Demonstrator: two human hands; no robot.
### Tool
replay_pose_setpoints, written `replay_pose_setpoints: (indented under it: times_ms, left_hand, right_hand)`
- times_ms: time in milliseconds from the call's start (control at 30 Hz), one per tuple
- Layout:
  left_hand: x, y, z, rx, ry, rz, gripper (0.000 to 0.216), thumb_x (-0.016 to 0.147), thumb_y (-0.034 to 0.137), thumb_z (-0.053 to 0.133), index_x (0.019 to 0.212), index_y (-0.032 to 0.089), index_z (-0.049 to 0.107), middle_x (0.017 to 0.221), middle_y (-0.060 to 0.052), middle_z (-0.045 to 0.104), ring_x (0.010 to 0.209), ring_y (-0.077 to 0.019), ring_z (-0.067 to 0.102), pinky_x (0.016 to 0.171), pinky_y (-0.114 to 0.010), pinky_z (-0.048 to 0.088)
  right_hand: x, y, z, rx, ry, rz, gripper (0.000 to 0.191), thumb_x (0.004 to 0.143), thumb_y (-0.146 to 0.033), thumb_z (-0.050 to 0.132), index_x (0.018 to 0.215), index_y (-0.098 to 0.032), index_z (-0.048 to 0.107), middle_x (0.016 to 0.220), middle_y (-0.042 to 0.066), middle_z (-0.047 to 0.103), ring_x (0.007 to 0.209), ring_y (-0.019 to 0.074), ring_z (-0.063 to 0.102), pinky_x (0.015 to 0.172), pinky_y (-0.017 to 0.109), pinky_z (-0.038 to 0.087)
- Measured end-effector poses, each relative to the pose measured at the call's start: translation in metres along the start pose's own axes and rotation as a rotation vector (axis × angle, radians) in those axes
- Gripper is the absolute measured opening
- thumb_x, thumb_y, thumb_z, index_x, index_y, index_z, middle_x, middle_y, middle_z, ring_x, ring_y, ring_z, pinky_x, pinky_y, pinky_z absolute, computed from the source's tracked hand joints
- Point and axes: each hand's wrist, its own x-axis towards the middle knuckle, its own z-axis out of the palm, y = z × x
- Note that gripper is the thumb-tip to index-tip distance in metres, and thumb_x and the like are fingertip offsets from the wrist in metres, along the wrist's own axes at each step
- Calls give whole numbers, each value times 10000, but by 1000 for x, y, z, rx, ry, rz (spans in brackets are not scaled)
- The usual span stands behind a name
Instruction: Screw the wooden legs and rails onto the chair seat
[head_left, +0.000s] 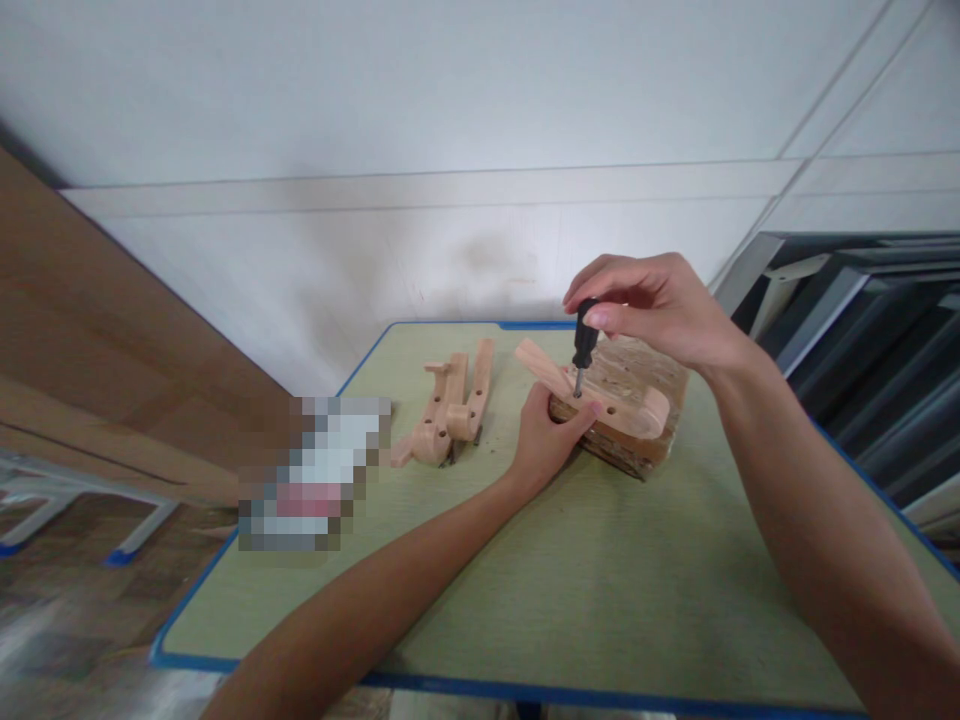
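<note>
My right hand (637,305) pinches the handle of a black screwdriver (584,335) from above. The screwdriver stands nearly upright, its metal tip at a hole in a pale wooden hook (637,412). A second hole shows in the hook, to the right of the tip. The hook lies on a rough block of wood-strand board (630,375). My left hand (547,430) closes round the near left side, its thumb on the hook and its other fingers partly hidden behind. More wooden hooks with drilled holes (450,400) lie together to the left.
Everything rests on a green table (480,590) with a blue edge. At its left edge is a blurred-out rectangular item (322,470). A brown board (135,350) leans at the left, dark frames (862,340) stand at the right, and a white wall (450,110) rises behind.
</note>
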Motion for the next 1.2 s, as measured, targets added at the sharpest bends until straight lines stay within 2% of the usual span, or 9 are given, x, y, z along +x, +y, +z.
replay_pose_setpoints:
  times_ms: [133, 500, 700, 833, 1000, 1100, 1200]
  left_hand:
    - [-1, 1, 0, 1, 0, -2, 444, 715, 370, 653, 1086, 153, 539, 1071, -97, 620, 992, -204, 574, 859, -330, 435]
    - [-1, 0, 0, 3, -6, 19, 439, 732, 402, 632, 1092, 168, 542, 1054, -99, 621, 989, -224, 569, 861, -359, 435]
    - [0, -1, 0, 3, -2, 19, 406, 731, 386, 638, 1061, 168, 549, 1070, -93, 614, 991, -213, 566, 868, -347, 432]
    - [0, 0, 0, -6, -6, 5, 417, 728, 380, 641, 1068, 160, 542, 1066, -94, 614, 990, -204, 570, 871, -339, 433]
    - [0, 0, 0, 3, 0, 1, 418, 725, 376, 645, 1064, 152, 545, 1065, -98, 615, 994, -205, 568, 875, -338, 430]
    - [0, 1, 0, 2, 1, 3, 428, 724, 376, 645, 1072, 150, 539, 1066, -98, 616, 992, -204, 570, 876, -335, 428]
    - [0, 1, 0, 9, -4, 4, 423, 726, 385, 642, 1061, 148, 543, 1050, -96, 621, 977, -203, 574, 863, -330, 432]
  right_hand:
    - [0, 3, 3, 56, 6, 1, 112, 678, -241, 714, 708, -165, 637, 799, -3, 612, 700, 90, 553, 595, 219, 442]
    - [1, 4, 10, 149, 17, 14, 295, 600, -231, 766, 601, -164, 479, 778, -8, 577, 624, 62, 520, 526, 196, 422]
    - [1, 4, 15, 181, 109, 31, 395, 550, -245, 794, 550, -174, 405, 723, -11, 582, 568, 53, 507, 471, 189, 424]
    - [0, 5, 17, 202, 147, 56, 395, 592, -227, 771, 547, -191, 381, 613, -6, 590, 590, 99, 585, 451, 199, 438]
    - [-1, 8, 18, 241, 117, 82, 368, 607, -258, 766, 639, -192, 405, 557, -60, 550, 412, 38, 470, 341, 163, 312]
    - [-1, 5, 15, 255, -10, 83, 290, 683, -286, 713, 812, -195, 471, 604, -62, 579, 430, 25, 465, 364, 145, 314]
    - [-2, 1, 10, 216, -146, 85, 265, 809, -365, 573, 978, -162, 545, 704, -16, 617, 468, 15, 469, 406, 141, 345]
